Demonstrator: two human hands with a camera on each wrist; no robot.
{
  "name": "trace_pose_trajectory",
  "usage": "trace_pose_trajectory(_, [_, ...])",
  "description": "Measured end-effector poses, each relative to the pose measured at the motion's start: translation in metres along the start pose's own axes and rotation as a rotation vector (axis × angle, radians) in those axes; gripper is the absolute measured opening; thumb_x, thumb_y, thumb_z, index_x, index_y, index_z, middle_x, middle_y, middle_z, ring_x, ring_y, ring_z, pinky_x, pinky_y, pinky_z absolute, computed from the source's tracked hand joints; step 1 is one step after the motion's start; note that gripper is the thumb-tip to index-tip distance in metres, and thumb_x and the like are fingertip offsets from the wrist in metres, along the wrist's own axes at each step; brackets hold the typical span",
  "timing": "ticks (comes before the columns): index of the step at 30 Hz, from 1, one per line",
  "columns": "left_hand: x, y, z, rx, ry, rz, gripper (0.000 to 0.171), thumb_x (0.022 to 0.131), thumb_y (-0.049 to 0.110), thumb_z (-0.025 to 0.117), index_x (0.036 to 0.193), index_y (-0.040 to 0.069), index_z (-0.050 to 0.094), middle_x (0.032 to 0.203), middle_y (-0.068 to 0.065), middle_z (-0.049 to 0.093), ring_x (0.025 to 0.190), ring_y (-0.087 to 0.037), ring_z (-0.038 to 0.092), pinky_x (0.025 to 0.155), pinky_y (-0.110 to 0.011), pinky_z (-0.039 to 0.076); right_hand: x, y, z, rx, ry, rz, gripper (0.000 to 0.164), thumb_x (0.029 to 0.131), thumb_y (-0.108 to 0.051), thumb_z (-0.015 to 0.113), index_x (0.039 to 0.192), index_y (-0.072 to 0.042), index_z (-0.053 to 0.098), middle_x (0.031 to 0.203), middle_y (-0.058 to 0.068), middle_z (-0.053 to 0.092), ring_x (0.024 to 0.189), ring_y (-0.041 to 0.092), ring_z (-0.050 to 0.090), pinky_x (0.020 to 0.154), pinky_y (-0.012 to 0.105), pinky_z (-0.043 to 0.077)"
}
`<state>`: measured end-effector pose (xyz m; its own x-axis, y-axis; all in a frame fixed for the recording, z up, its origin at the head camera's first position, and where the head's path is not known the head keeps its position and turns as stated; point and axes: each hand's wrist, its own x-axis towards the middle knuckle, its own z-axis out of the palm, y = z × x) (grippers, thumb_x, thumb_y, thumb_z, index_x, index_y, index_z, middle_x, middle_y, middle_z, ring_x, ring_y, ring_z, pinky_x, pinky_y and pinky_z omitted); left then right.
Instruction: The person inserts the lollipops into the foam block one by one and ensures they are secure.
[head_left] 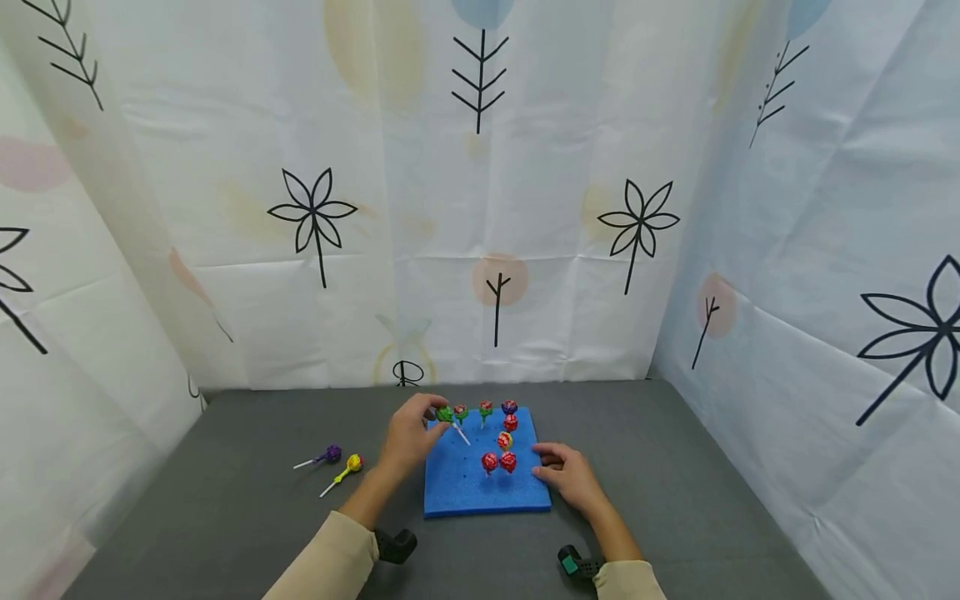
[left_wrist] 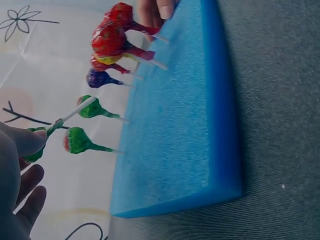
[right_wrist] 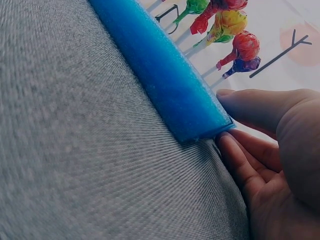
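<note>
My left hand (head_left: pixel 408 433) pinches a green-wrapped lollipop (left_wrist: pixel 36 145) between thumb and fingers, above the back left of a blue foam board (head_left: pixel 457 492). Its white stick slants down to the right in the head view. Several lollipops stand upright in the board: two green ones, including a green lollipop (left_wrist: pixel 77 140), a purple lollipop (head_left: pixel 510 407) at the back, and red and yellow ones such as a red lollipop (head_left: pixel 490 462) nearer the front. My right hand (head_left: pixel 570 477) grips the board's right edge, with the thumb at the upper rim in the right wrist view.
Left of the board, a purple lollipop (head_left: pixel 332 454) and a yellow lollipop (head_left: pixel 354 463) lie on the grey table (head_left: pixel 247 500). Small holes show in the board's top. Patterned white cloth (head_left: pixel 420 217) hangs behind the table and along both sides.
</note>
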<state>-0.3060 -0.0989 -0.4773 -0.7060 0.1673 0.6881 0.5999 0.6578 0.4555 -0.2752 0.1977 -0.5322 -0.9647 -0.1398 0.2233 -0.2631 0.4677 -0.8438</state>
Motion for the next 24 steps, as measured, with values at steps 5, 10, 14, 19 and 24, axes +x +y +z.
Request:
trace_pose_trajectory(5, [-0.003,0.005,0.005,0.071,-0.054,-0.002,0.031,0.077,0.011,0.083,0.105,0.013,0.068,0.098,0.001,0.063,0.081,-0.014,0.058,0.069,-0.032,0.052,0.001,0.000,0.000,-0.005,0.002,0.001,0.032,0.087,-0.008,0.073,0.117,-0.002,0.066,0.111,0.011,0.065,0.098,0.026,0.062,0.083,0.042,0.051])
trace_pose_trajectory(10, [-0.004,0.008,0.010,0.096,-0.063,-0.010,0.030,0.078,0.012,0.082,0.105,0.014,0.068,0.098,0.002,0.063,0.084,-0.014,0.058,0.071,-0.033,0.052,0.001,0.001,0.000,-0.005,-0.001,0.008,0.032,0.087,-0.009,0.073,0.118,-0.002,0.066,0.113,0.011,0.064,0.099,0.027,0.062,0.084,0.042,0.051])
trace_pose_trajectory(14, [-0.005,0.009,0.013,0.091,-0.054,0.003,0.030,0.078,0.011,0.083,0.104,0.014,0.069,0.099,0.002,0.063,0.085,-0.015,0.058,0.070,-0.033,0.052,0.001,0.001,0.000,-0.004,-0.001,0.015,0.033,0.087,-0.010,0.073,0.118,-0.002,0.066,0.112,0.011,0.064,0.098,0.026,0.062,0.084,0.042,0.051])
trace_pose_trajectory(19, [-0.004,0.009,0.018,0.114,-0.020,0.054,0.030,0.077,0.011,0.083,0.104,0.014,0.070,0.100,0.002,0.063,0.085,-0.014,0.058,0.069,-0.031,0.051,0.001,0.001,0.000,-0.009,-0.002,0.009,0.032,0.086,-0.010,0.074,0.117,-0.002,0.067,0.110,0.010,0.064,0.097,0.026,0.062,0.083,0.041,0.052])
trace_pose_trajectory(24, [-0.003,0.009,0.023,0.119,0.029,0.093,0.031,0.075,0.009,0.084,0.102,0.014,0.069,0.098,0.002,0.063,0.083,-0.016,0.059,0.067,-0.031,0.051,0.001,0.000,0.000,-0.006,-0.002,0.000,0.031,0.086,-0.009,0.074,0.116,-0.002,0.067,0.109,0.010,0.065,0.096,0.025,0.062,0.082,0.040,0.052])
